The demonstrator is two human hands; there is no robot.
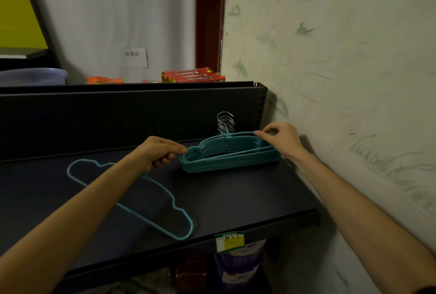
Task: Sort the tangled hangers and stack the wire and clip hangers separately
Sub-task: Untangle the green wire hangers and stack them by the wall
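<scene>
At the far right of the dark shelf [236, 199], against the wall, your stack of teal hangers [230, 159] looks nearly built, its silver hooks [226, 124] bunched together at the back. One loose teal hanger [132, 199] lies flat near the front left, not yet stacked; no clip hangers are visible. Your left hand [158, 152] pinches the left end of the top hanger, and your right hand [280, 138] pinches its right shoulder, both arms stretched forward.
</scene>
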